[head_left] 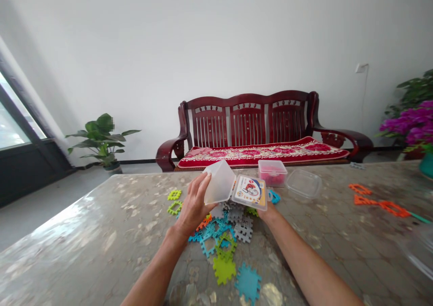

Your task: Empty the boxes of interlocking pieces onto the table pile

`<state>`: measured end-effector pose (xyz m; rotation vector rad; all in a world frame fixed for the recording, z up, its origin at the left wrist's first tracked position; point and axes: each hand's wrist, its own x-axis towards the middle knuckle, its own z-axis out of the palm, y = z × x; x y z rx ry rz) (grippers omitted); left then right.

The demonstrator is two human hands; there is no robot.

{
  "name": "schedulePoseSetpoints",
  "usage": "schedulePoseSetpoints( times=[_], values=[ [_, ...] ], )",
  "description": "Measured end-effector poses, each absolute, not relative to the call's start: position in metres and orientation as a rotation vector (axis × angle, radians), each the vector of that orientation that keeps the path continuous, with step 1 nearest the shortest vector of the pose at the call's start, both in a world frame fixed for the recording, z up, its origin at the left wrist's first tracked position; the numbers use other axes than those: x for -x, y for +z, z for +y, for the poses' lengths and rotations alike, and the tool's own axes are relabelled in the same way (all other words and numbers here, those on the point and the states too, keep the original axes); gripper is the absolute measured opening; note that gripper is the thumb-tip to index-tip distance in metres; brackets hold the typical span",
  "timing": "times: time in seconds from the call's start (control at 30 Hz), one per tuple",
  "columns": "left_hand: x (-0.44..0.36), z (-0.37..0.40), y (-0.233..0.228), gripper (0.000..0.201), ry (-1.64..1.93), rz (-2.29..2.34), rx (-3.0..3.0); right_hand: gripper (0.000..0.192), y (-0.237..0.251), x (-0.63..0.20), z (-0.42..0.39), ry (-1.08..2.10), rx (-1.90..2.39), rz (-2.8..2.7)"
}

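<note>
Left hand [194, 204] gripping the tipped clear box [219, 182] above the table [101, 234]; right hand [265, 212] mostly hidden behind the hinged lid [250, 192], seemingly holding it, grip unclear. Below, a heap of coloured puzzle tiles [225, 238]; beyond, red-filled tub [272, 172] beside loose clear lid [303, 184]

Bright, even daylight enters from the window [13, 130] at the frame's left, throwing soft glare across the glossy table [84, 234]. Edges bow outward, and the lower right corner looks slightly blurred.

Puzzle pieces [225, 243] lie on the table [101, 234], bench [253, 132] behind it.
</note>
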<state>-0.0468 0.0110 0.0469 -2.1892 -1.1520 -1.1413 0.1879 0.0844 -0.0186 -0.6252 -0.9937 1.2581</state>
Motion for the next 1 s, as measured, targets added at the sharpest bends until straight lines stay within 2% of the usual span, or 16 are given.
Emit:
schedulePoseSetpoints(
  times=[0.17,0.3,0.47,0.7,0.83,1.0],
  values=[
    [0.045,0.010,0.050,0.102,-1.195,-1.204,2.199,0.055,-0.006,-0.186,0.076,1.323,0.608,-0.874],
    [0.037,0.004,0.058,0.100,-1.321,-1.396,2.250,0.053,0.022,-0.188,0.069,1.202,0.613,-0.947],
    [0.028,0.000,0.068,0.095,-1.695,-1.681,2.224,0.037,0.064,-0.193,0.056,1.087,0.712,-1.038],
    [0.021,-0.004,0.077,0.097,-2.213,-1.836,2.404,0.048,0.094,-0.202,0.040,0.964,0.778,-1.180],
    [0.018,-0.008,0.080,0.094,-2.237,-1.939,2.594,0.044,0.109,-0.207,0.027,0.907,0.737,-1.323],
    [0.014,-0.009,0.075,0.079,-2.091,-2.099,2.723,0.043,0.114,-0.225,0.027,0.709,0.845,-1.307]
  ],
)
